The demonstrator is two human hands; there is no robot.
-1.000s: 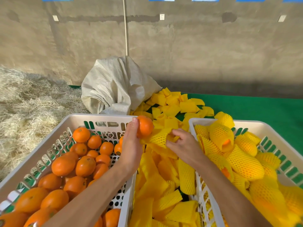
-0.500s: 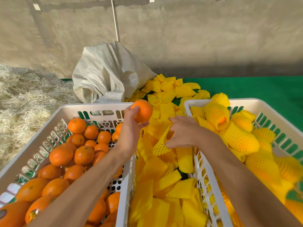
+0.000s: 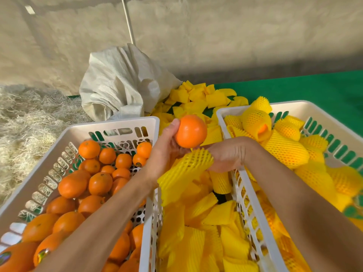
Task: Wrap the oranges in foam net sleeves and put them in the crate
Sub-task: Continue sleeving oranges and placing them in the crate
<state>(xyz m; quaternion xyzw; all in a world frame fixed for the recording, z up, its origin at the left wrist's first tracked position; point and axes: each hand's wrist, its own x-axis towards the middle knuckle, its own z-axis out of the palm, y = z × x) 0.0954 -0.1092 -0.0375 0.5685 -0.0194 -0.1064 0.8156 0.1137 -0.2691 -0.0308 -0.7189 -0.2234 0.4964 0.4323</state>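
Here, nearest the camera, both forearms reach forward over a heap of loose foam net sleeves [image 3: 198,232] lying between two white crates. The left hand [image 3: 167,148] has its fingers curled round one bare orange [image 3: 191,131], held above the gap between the crates. The right hand [image 3: 225,154] pinches one foam net sleeve [image 3: 184,169], which hangs just under the orange and appears to touch the left palm.

Judged step: seat the orange into the sleeve. Spread the sleeve mouth with the right fingers so that the mesh opens wider than the fruit. Bring the mouth up under the orange, then draw the mesh along until both ends are covered. Keep the left grip light; the foam stretches easily and should not need force. Afterwards, place the wrapped fruit in the right crate [image 3: 255,228], which already holds wrapped oranges [image 3: 284,150].

The left crate [image 3: 121,123] holds the unwrapped oranges [image 3: 100,183]. Beyond the crates lie more sleeves, a white woven sack [image 3: 121,83] and straw [image 3: 29,118] at the far left.

Limits of the view: the right fingertips are hidden behind the sleeve, so the exact pinch cannot be confirmed. Whether the sleeve mouth is open cannot be told. The near ends of both crates are cut off, as is what lies beneath the sleeve heap.
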